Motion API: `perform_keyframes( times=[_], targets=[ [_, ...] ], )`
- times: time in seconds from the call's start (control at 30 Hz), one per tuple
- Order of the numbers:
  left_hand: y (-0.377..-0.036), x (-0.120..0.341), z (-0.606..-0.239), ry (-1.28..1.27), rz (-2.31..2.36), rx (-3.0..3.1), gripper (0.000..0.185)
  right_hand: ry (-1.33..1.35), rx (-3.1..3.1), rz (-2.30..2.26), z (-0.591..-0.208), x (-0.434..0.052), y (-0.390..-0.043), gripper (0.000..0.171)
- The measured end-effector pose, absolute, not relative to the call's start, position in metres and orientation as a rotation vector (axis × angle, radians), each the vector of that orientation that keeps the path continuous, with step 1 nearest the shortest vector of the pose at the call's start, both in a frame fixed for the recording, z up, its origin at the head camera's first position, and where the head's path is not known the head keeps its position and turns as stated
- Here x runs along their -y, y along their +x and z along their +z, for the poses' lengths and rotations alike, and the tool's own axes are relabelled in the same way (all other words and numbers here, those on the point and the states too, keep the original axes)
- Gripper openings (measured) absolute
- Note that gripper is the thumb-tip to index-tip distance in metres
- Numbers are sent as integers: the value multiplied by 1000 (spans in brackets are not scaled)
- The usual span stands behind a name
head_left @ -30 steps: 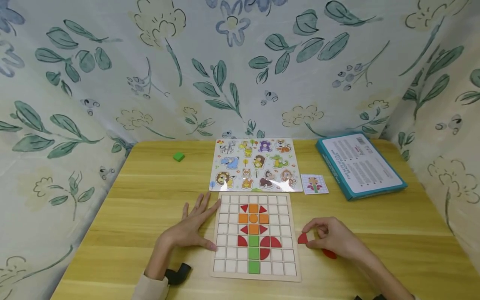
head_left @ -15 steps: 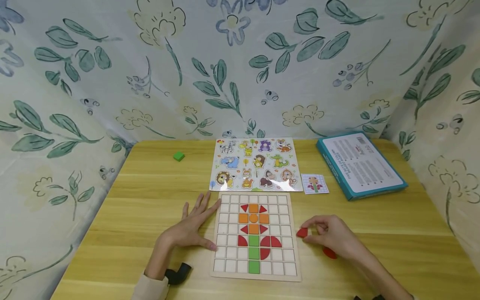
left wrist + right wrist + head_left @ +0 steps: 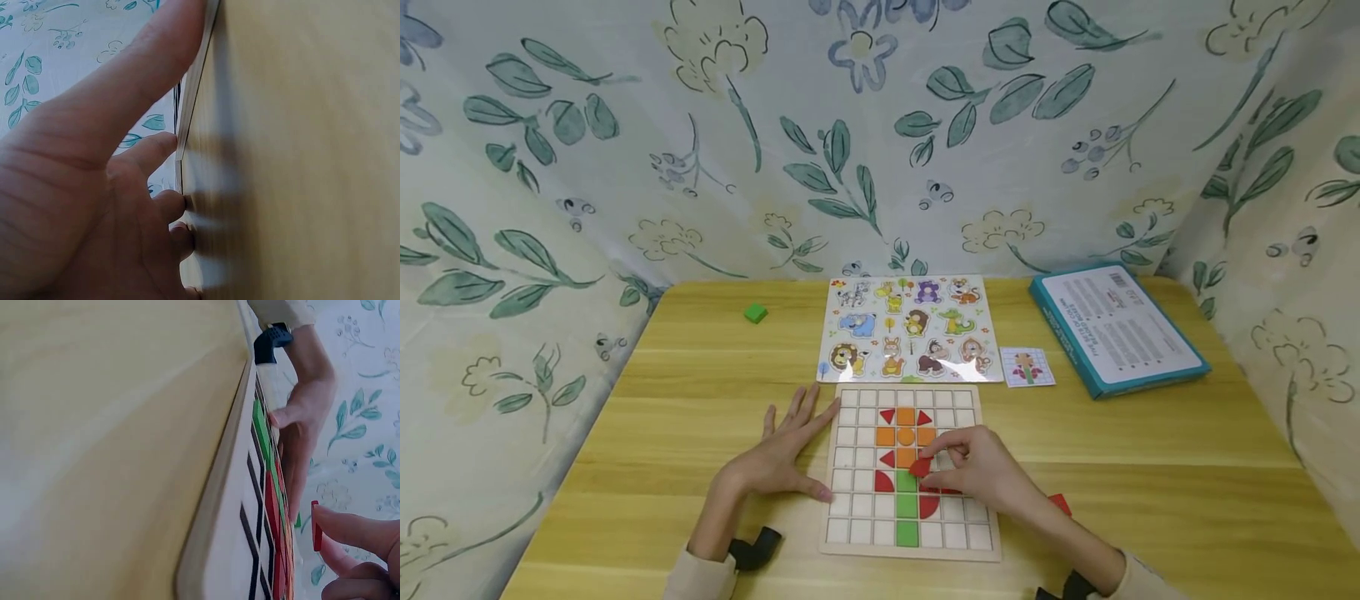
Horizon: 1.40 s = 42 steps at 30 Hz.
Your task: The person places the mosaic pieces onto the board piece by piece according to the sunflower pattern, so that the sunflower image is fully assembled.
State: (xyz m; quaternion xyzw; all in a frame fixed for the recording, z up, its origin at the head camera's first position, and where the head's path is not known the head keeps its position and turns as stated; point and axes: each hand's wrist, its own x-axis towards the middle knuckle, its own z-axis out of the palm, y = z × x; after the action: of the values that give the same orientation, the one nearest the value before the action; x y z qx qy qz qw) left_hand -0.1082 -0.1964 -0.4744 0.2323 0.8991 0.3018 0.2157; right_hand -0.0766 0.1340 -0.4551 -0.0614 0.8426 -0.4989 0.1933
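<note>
My right hand [image 3: 981, 468] is over the wooden grid board [image 3: 850, 552], with a red quarter-circle tile [image 3: 919, 468] pinched between thumb and index finger. In the right wrist view that tile [image 3: 317, 526] is seen edge-on, raised off the board. On the board, orange tiles [image 3: 886, 436] and small red triangles form a flower head above a green square stem [image 3: 907, 533]. Red quarter-circles flank the stem; my fingers partly cover those on the right. My left hand [image 3: 782, 458] rests with fingers spread, thumb and index fingertip at the board's left edge.
Behind the board lies an animal puzzle [image 3: 910, 325], and right of it a small pattern card [image 3: 1027, 367]. A teal box [image 3: 1120, 329] sits at the back right. One green tile [image 3: 756, 313] lies back left. Beside my right forearm is another red tile [image 3: 1060, 503].
My right hand has carried the red quarter-circle tile left from beside the board to over its middle. The left hand has stayed at the board's left edge.
</note>
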Motion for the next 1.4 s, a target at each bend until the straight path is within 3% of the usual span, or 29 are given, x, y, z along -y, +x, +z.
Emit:
perform_keyframes(
  times=[0.53, 1.4],
  targets=[
    [-107, 197, -476, 644, 814, -2508, 125, -452, -2403, -1314, -466, -65, -81, 17],
    [-107, 196, -474, 642, 821, -2508, 124, -529, -2382, -1263, -468, -62, -90, 13]
  ],
)
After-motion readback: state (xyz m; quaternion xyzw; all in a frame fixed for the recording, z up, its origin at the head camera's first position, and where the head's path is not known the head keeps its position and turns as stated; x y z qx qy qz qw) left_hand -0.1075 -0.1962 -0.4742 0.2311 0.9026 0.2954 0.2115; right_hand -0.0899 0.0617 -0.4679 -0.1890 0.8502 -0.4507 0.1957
